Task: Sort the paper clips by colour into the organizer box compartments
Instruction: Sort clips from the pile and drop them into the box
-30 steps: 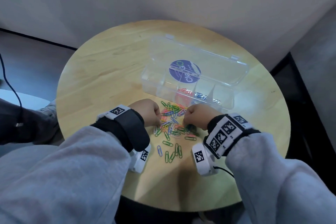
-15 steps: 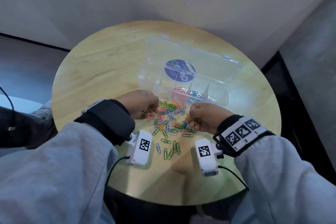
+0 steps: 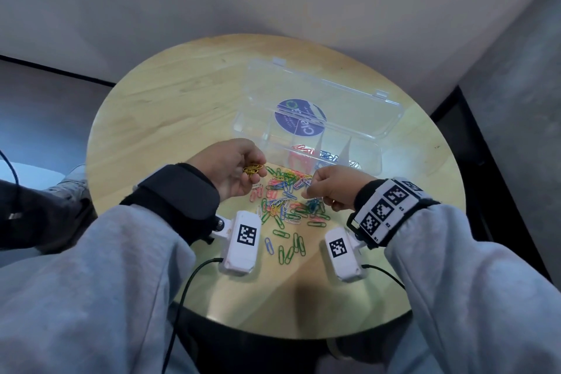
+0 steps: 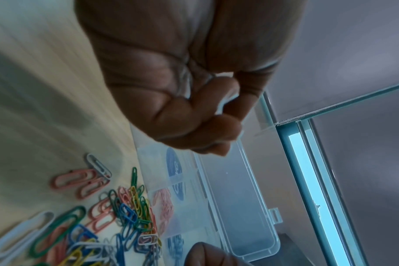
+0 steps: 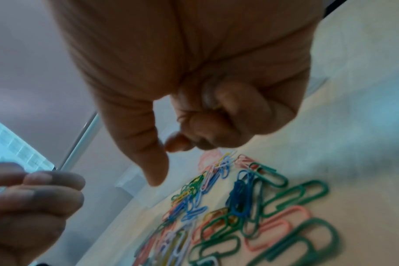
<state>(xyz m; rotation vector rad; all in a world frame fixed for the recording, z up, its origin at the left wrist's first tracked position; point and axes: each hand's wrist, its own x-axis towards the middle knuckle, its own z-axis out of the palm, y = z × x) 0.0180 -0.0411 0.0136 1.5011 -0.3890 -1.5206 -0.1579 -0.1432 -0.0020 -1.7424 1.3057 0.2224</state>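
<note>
The left hand (image 3: pixel 230 168) holds a small bunch of yellow clips (image 3: pixel 253 169) in curled fingers above the bench (image 3: pixel 170 106). The right hand (image 3: pixel 332 188) is curled too (what it holds cannot be told). Between them lies the mixed pile of paper clips (image 3: pixel 287 200), just before the open clear box (image 3: pixel 321 143).

Table (image 3: pixel 182 106) pale wood, smooth, slight sheen; box (image 3: pixel 391 118) at 1 o'clock clear glossy plastic; clips (image 3: pixel 282 206) smooth coloured coating; sleeves (image 3: pixel 91 282) matt grey cloth.
</note>
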